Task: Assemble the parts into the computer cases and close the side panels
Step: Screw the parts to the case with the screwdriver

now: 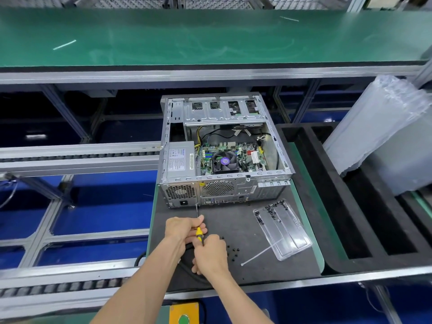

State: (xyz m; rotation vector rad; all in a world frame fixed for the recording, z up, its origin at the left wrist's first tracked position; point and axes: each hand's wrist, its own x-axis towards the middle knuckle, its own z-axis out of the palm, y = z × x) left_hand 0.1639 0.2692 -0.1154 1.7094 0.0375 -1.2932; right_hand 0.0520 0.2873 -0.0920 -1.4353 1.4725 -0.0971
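Note:
An open computer case lies on its side on a dark mat, rear panel facing me, side panel off. Inside I see the power supply, the motherboard and a CPU fan. A yellow-handled screwdriver points its tip at the lower rear panel, below the power supply vent. My left hand pinches the shaft near the handle's front. My right hand grips the back of the handle.
A clear plastic tray with several black screws lies right of my hands; loose screws and a white cable tie lie beside it. Black foam packing and plastic bags stand at right. A black cable runs under my arms.

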